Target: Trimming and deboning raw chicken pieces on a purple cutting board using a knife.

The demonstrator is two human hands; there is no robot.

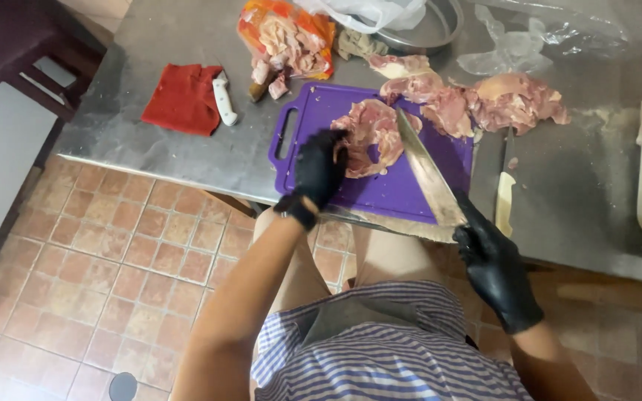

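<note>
Raw chicken piece point(371, 136), pink, flattened, lies on the purple cutting board point(403, 189), toward the board's far half and roughly mid-width. Its spread runs from the near-left to the far-right of the board.

Left hand point(319, 169), black glove, sits at the meat's left edge; fingers curled down and pressed onto the near-left flap, pinning it. Whether they pinch the flesh or only press it cannot be told.

Large knife point(429, 172): the long axis runs diagonally, handle at the board's near-right corner, tip toward the far edge. The blade lies along the right side of the piece, its tip end touching or just over the meat. So the meat lies between the two hands, the left fingers on one side and the blade on the other.

Right hand point(493, 263), black glove, closed fully round the knife handle, off the table's near edge. The left hand is the nearer one to the meat.

Outward: more raw chicken pieces point(510, 100) heaped past the board's far-right corner on the steel table point(150, 160). A second knife point(505, 194), pale handle, lies just right of the board. Red cloth point(183, 99) and a white-handled tool point(224, 99) lie well left of it. An orange bag of meat point(287, 37) sits by the far edge.
</note>
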